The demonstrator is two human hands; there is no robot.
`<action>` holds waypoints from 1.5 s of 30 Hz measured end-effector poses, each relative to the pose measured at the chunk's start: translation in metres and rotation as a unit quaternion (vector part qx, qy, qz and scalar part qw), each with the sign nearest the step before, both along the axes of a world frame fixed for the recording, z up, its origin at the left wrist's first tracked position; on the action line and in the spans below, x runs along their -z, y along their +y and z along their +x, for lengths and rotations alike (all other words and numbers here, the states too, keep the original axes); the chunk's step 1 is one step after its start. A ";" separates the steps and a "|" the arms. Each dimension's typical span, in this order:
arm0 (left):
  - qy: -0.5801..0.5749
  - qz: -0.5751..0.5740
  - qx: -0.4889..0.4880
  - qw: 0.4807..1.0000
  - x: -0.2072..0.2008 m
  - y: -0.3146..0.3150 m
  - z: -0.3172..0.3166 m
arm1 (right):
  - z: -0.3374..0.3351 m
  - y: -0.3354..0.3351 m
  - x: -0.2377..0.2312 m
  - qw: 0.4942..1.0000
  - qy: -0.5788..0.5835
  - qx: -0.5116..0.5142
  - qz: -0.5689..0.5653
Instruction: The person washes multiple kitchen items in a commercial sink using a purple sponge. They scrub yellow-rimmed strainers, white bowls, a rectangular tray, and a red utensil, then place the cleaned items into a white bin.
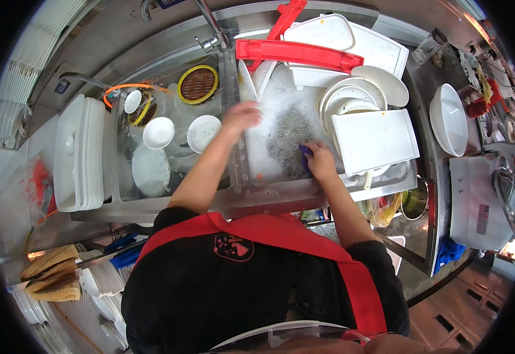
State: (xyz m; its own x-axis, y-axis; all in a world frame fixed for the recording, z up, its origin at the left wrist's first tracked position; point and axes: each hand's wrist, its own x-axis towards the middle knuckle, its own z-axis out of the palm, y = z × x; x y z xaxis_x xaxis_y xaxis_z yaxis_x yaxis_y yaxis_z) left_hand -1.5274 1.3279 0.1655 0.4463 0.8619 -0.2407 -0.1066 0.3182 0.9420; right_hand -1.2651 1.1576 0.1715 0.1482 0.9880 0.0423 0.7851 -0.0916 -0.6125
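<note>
I stand at a steel double sink. My right hand (319,160) is down in the foamy right basin (281,127) and grips a blue scrubbing pad (305,154). Above the divider between the two basins, my left hand (241,115) is blurred, its fingers loosely spread; I cannot tell whether it holds anything. A white square plate (375,141) lies on a stack of white round plates (351,97) just right of my right hand. The left basin (151,177) holds clear water with white plates and small bowls (158,133).
A red tray (298,54) and white square dishes lie across the back of the right basin under the tap (213,29). White rectangular trays (77,153) stand left of the sink. A white bowl (449,118) sits on the right counter. Plates are stacked at lower left (101,280).
</note>
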 end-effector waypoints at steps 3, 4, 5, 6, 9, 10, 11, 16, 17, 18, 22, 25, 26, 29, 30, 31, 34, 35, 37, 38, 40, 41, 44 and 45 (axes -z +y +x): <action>0.419 0.256 0.177 0.853 0.007 -0.022 0.093 | 0.002 -0.007 0.000 1.000 0.009 0.008 0.005; 0.485 0.240 0.195 0.818 0.013 -0.025 0.109 | 0.003 -0.009 -0.001 1.000 0.011 0.006 0.009; 0.548 0.222 0.210 0.779 0.022 -0.025 0.120 | 0.004 -0.010 -0.003 1.000 0.014 0.006 0.010; 0.551 0.231 0.245 0.764 0.033 -0.028 0.126 | 0.005 -0.011 -0.005 1.000 0.017 0.003 0.018; 0.560 0.169 0.250 0.771 0.071 -0.043 0.138 | 0.004 -0.013 -0.012 1.000 0.023 -0.003 -0.003; 0.547 0.098 0.198 0.807 0.082 -0.049 0.143 | 0.003 -0.013 -0.015 1.000 0.028 -0.010 -0.008; 0.536 0.107 0.177 0.818 0.091 -0.053 0.142 | 0.002 -0.013 -0.017 0.999 0.033 -0.014 -0.013; 0.586 0.236 0.213 0.745 0.084 -0.056 0.130 | 0.002 -0.016 -0.020 0.999 0.035 -0.006 -0.002; 0.605 0.203 0.214 0.739 0.074 -0.052 0.128 | 0.003 -0.014 -0.018 0.999 0.041 0.000 -0.006; 0.630 0.194 0.259 0.706 0.062 -0.048 0.127 | 0.005 -0.013 -0.015 0.999 0.048 0.014 -0.012; 0.502 0.105 0.117 0.850 0.021 -0.050 0.102 | 0.004 0.009 0.009 0.942 0.274 0.177 -0.078; 0.356 -0.092 0.081 0.926 0.004 -0.058 0.091 | -0.011 0.030 0.036 0.936 0.326 0.134 0.008; 0.312 -0.116 0.079 0.940 0.001 -0.063 0.090 | -0.019 0.033 0.043 0.956 0.268 0.121 0.003; 0.217 -0.159 0.032 0.963 0.000 -0.075 0.093 | -0.042 0.046 0.059 0.984 0.151 0.085 -0.036; 0.189 -0.169 0.007 0.967 0.001 -0.078 0.096 | -0.050 0.051 0.060 0.983 0.153 0.079 -0.059; 0.179 -0.170 0.008 0.969 0.002 -0.080 0.099 | -0.055 0.054 0.060 0.982 0.155 0.076 -0.072; 0.140 -0.201 -0.003 0.969 0.007 -0.078 0.103 | -0.059 0.057 0.051 0.976 0.200 0.037 -0.072; 0.179 -0.177 -0.010 0.968 0.008 -0.074 0.102 | -0.055 0.055 0.047 0.966 0.242 0.026 -0.085; 0.226 -0.154 -0.016 0.962 0.010 -0.067 0.098 | -0.041 0.049 0.038 0.971 0.218 -0.032 -0.090; 0.252 -0.043 -0.040 0.966 0.012 -0.066 0.097 | -0.031 0.047 0.034 0.982 0.145 -0.090 -0.085; 0.259 -0.018 -0.010 0.966 0.016 -0.068 0.096 | -0.023 0.046 0.031 0.990 0.011 -0.101 -0.092; 0.262 -0.009 0.000 0.965 0.018 -0.071 0.097 | -0.021 0.048 0.031 0.997 0.000 -0.051 -0.066; 0.226 -0.024 -0.018 0.974 0.023 -0.082 0.103 | -0.028 0.058 0.039 0.994 0.067 0.069 0.056; 0.219 -0.035 -0.005 0.975 0.022 -0.081 0.103 | -0.033 0.059 0.043 0.992 0.108 0.031 0.049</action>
